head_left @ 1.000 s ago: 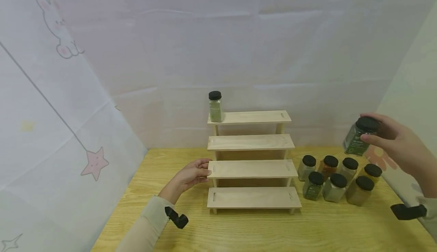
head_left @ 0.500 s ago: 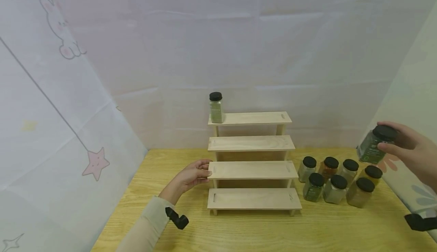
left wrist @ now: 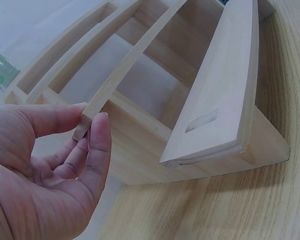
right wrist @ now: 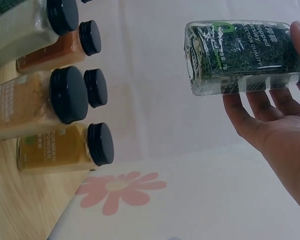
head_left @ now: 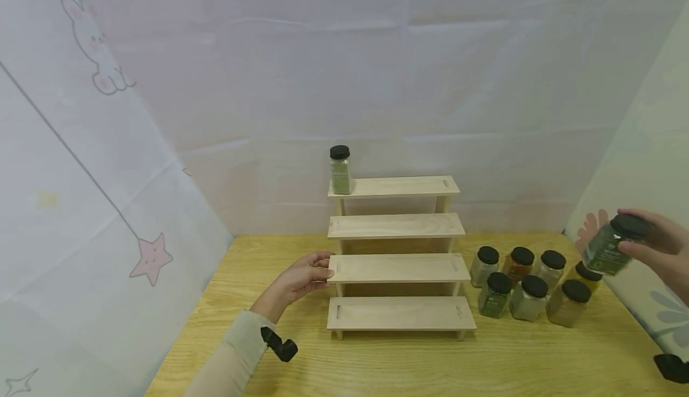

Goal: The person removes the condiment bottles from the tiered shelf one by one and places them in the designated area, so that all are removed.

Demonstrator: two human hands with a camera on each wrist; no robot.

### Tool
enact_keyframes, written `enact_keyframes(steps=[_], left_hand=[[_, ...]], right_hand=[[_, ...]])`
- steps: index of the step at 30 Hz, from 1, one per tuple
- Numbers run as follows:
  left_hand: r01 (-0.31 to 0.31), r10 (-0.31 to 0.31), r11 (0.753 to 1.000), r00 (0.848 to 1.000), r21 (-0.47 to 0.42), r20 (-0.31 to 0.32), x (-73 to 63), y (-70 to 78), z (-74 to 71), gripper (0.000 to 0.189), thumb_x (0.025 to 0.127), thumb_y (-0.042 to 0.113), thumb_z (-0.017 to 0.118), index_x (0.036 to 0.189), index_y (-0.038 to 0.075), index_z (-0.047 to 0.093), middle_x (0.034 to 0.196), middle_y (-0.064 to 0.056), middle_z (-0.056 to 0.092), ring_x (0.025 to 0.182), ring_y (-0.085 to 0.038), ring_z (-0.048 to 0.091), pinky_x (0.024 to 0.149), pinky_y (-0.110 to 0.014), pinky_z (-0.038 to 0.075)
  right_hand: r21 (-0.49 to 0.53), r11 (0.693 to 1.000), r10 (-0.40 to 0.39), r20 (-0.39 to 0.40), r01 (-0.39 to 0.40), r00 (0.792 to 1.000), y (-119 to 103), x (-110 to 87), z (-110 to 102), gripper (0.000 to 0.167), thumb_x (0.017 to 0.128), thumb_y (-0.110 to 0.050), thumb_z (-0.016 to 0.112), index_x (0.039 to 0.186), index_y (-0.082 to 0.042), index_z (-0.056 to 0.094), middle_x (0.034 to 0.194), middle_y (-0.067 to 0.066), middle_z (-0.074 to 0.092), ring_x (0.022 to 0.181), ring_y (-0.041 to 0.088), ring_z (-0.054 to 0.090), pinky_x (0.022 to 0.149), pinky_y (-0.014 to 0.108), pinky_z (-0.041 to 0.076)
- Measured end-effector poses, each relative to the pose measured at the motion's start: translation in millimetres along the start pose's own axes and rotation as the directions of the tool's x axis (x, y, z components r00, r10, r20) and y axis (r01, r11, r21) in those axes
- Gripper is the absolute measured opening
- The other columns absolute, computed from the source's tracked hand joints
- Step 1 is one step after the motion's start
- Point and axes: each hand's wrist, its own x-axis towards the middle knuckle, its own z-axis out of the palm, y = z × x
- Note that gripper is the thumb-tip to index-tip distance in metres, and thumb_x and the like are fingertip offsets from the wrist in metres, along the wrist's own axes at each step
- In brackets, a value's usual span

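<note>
My left hand (head_left: 301, 277) pinches the left end of a step on a pale wooden tiered shelf (head_left: 398, 267). In the left wrist view, thumb and fingers grip that board's corner (left wrist: 94, 111). At the far right, my right hand (head_left: 667, 253) holds up a glass spice jar (head_left: 608, 250) with a black lid and green label, tilted above the table. Dark green flakes and lettering ending in "parsley" show through its side (right wrist: 247, 57) in the right wrist view. Another green-labelled jar (head_left: 341, 174) stands upright at the left end of the top step.
Several black-lidded spice jars (head_left: 526, 301) stand grouped on the wooden table (head_left: 387, 364), right of the shelf. Among them are an orange-red jar (head_left: 517, 267) and a yellow powder jar (right wrist: 57, 150). A pale printed cloth (head_left: 377, 86) hangs behind; side sheets flank the table.
My right hand has moved right and down with the parsley jar, beyond the grouped jars, and the jar has tilted more. The left hand keeps its grip on the shelf.
</note>
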Motion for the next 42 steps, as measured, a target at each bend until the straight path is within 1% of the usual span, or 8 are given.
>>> enact_keyframes(steps=[5, 11, 20, 24, 28, 34, 38, 42], left_hand=[[0.004, -0.004, 1.000, 1.000, -0.001, -0.004, 0.4, -0.9, -0.3, 0.067, 0.097, 0.003, 0.065, 0.155, 0.000, 0.032, 0.119, -0.011, 0.047, 0.086, -0.014, 0.054, 0.084, -0.030, 0.059], [0.007, -0.007, 1.000, 1.000, 0.008, -0.003, -0.5, -0.3, 0.2, 0.067, 0.098, 0.005, 0.065, 0.156, 0.001, 0.032, 0.124, -0.012, 0.049, 0.088, -0.015, 0.055, 0.088, -0.033, 0.058], [0.019, -0.020, 1.000, 1.000, -0.006, -0.015, -0.9, 0.6, 0.8, 0.066, 0.097, 0.005, 0.066, 0.155, 0.004, 0.035, 0.125, -0.014, 0.047, 0.088, -0.015, 0.055, 0.088, -0.034, 0.058], [0.021, -0.021, 1.000, 1.000, -0.001, -0.017, -0.6, 0.5, 0.7, 0.065, 0.097, 0.006, 0.067, 0.154, 0.005, 0.037, 0.127, -0.015, 0.047, 0.088, -0.016, 0.055, 0.093, -0.039, 0.057], [0.020, -0.020, 1.000, 1.000, 0.002, -0.021, -0.8, 0.4, 0.7, 0.065, 0.097, 0.006, 0.067, 0.154, 0.005, 0.037, 0.126, -0.015, 0.048, 0.088, -0.016, 0.055, 0.093, -0.039, 0.057], [0.019, -0.019, 1.000, 1.000, -0.005, -0.025, 0.1, 0.0, 1.2, 0.065, 0.097, 0.005, 0.066, 0.154, 0.006, 0.037, 0.129, -0.016, 0.045, 0.089, -0.016, 0.055, 0.086, -0.032, 0.058], [0.020, -0.021, 1.000, 0.999, -0.005, -0.029, 0.4, -0.5, 1.1, 0.065, 0.097, 0.005, 0.066, 0.155, 0.006, 0.037, 0.132, -0.017, 0.044, 0.088, -0.016, 0.055, 0.086, -0.032, 0.059], [0.019, -0.019, 1.000, 1.000, -0.001, -0.024, 0.0, -0.7, 1.0, 0.065, 0.097, 0.005, 0.066, 0.155, 0.006, 0.036, 0.132, -0.017, 0.044, 0.088, -0.016, 0.055, 0.089, -0.035, 0.058]], right_hand=[[0.192, 0.980, -0.043, 0.005, 0.041, 0.999, 11.2, -5.9, -6.5, 0.063, 0.090, 0.031, 0.044, 0.144, 0.000, 0.050, 0.127, -0.002, 0.065, 0.110, 0.003, 0.062, 0.086, 0.009, 0.049], [0.201, 0.978, -0.064, -0.011, 0.065, 0.998, 23.0, -13.5, -13.7, 0.062, 0.090, 0.030, 0.046, 0.143, -0.001, 0.053, 0.124, -0.004, 0.069, 0.109, 0.001, 0.064, 0.086, 0.008, 0.049], [-0.067, 0.997, -0.044, -0.038, 0.041, 0.998, 39.5, -29.3, -22.3, 0.068, 0.089, 0.028, 0.050, 0.148, -0.006, 0.049, 0.124, -0.016, 0.064, 0.111, -0.008, 0.058, 0.084, 0.002, 0.044], [-0.238, 0.971, -0.023, -0.057, 0.009, 0.998, 46.2, -35.9, -25.1, 0.075, 0.089, 0.027, 0.053, 0.151, -0.014, 0.047, 0.125, -0.025, 0.059, 0.110, -0.014, 0.055, 0.082, 0.000, 0.042], [-0.334, 0.942, -0.018, -0.072, -0.007, 0.997, 51.5, -40.3, -27.5, 0.077, 0.088, 0.026, 0.055, 0.153, -0.014, 0.045, 0.124, -0.030, 0.057, 0.109, -0.017, 0.053, 0.081, -0.001, 0.041], [-0.377, 0.926, -0.004, -0.080, -0.026, 0.997, 58.7, -47.2, -30.3, 0.076, 0.088, 0.025, 0.056, 0.154, -0.010, 0.043, 0.124, -0.030, 0.055, 0.110, -0.018, 0.051, 0.083, -0.002, 0.038], [-0.286, 0.958, 0.001, -0.061, -0.018, 0.998, 64.7, -50.7, -31.5, 0.073, 0.088, 0.027, 0.054, 0.152, -0.007, 0.044, 0.128, -0.026, 0.056, 0.112, -0.015, 0.052, 0.083, -0.001, 0.040], [-0.052, 0.999, -0.007, -0.031, 0.006, 0.999, 71.2, -54.0, -32.2, 0.071, 0.089, 0.029, 0.051, 0.149, -0.008, 0.049, 0.134, -0.020, 0.059, 0.116, -0.012, 0.055, 0.085, 0.001, 0.044]])
